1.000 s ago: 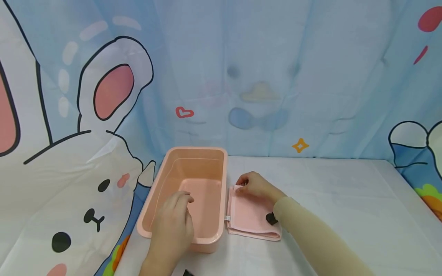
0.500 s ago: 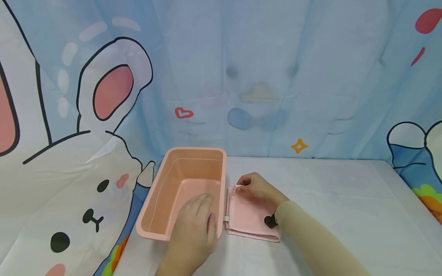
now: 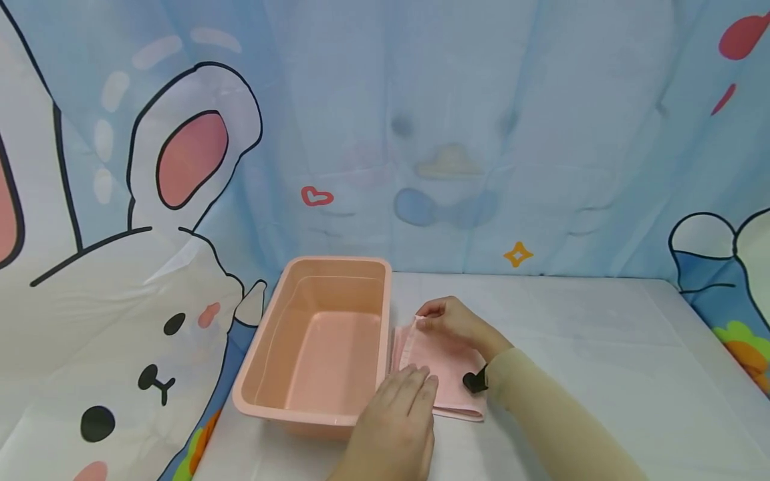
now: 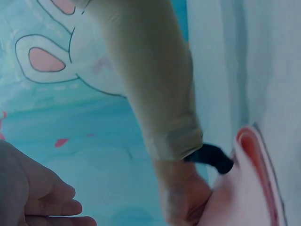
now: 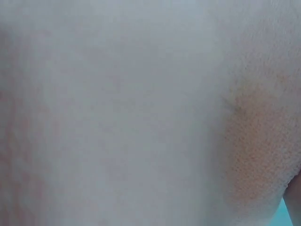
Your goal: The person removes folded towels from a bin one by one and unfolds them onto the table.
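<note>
A pink towel, folded into a square, lies on the table just right of the basin. My right hand pinches its far left corner between thumb and fingers, and that corner is lifted a little. My left hand hovers over the towel's near left corner with fingers straight, hiding that part. In the left wrist view, the left hand is at the lower left, the right hand grips the towel, and the folded layers show edge-on. Pale towelling fills the right wrist view, close and blurred.
A peach plastic basin stands left of the towel, its near right corner overlapped by the left hand. A black wrist strap piece hangs over the towel. Behind the white table is a cartoon curtain.
My left hand has moved right, from over the basin to the towel's near left corner. My right hand keeps its pinch and has raised the towel's corner slightly.
</note>
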Available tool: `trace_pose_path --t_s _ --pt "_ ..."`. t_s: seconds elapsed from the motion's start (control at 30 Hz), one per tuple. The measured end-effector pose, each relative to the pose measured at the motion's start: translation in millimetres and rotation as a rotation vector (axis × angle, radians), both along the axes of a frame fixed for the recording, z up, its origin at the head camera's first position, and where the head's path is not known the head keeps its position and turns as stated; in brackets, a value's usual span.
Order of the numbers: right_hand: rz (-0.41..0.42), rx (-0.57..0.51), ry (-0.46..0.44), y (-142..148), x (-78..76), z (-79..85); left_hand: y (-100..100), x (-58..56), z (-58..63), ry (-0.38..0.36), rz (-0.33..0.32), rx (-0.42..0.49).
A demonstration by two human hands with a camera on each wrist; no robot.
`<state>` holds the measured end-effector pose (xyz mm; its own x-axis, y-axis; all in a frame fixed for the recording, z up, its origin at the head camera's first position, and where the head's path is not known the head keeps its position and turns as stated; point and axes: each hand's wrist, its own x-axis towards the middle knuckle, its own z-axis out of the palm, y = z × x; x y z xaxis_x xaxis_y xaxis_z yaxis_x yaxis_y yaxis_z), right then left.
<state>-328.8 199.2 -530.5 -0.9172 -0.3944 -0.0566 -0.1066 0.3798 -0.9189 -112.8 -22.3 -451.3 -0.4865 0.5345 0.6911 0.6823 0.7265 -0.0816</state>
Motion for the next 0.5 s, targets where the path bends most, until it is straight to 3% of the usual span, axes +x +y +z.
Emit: trace_pose_path --t_s 0.1,0.23,0.5 --pt "0.009 -0.035 -0.040 4.5 0.6 2.9 11.3 0.8 -11.0 0.037 -0.016 0.007" --pt "0.025 -0.071 -0.075 10.2 0.2 6.1 22.9 0.9 -30.0 0.029 -0.023 -0.015" --pt "0.063 -0.125 -0.109 22.5 3.2 18.0 32.5 6.5 -63.2 -0.189 0.102 -0.166"
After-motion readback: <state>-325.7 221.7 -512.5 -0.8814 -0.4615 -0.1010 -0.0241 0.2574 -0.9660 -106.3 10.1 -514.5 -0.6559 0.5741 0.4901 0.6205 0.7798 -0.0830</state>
